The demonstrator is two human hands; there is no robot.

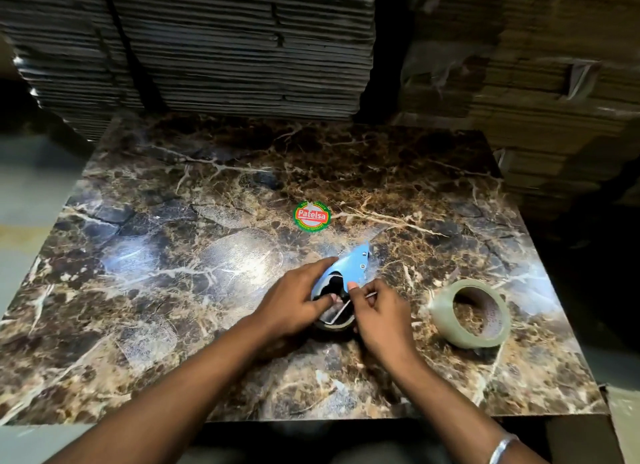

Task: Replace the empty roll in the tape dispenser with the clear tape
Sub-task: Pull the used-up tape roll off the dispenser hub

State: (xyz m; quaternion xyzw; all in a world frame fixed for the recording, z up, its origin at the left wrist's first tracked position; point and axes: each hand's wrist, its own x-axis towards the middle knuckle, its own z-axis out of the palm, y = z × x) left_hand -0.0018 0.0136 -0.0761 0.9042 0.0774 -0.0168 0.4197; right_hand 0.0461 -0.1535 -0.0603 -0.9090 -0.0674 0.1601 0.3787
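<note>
Setting: stacks of flattened cardboard rise behind a glossy marble-patterned worktop, brown and veined, with a round red-and-green sticker near its middle.
Dispenser: the blue tape dispenser lies on the worktop just near of the sticker — thin sheet metal with rivets, a pointed far end, a round hub at the near end.
Roll in the hub: a roll sits in the hub; whether it is the spent core I cannot tell.
Left hand: the left hand grips the dispenser body, thumb over the far edge, a finger pressed into the hub.
Right hand: the right hand pinches something thin at the hub's right edge — what exactly, I cannot tell.
Clear tape: the clear tape rests tilted on the worktop to the right, apart from both hands, a wide pale ring with a cardboard core.
Handling: likely light and stiff, its outer face slick; best taken across the ring, fingers inside the core.
</note>
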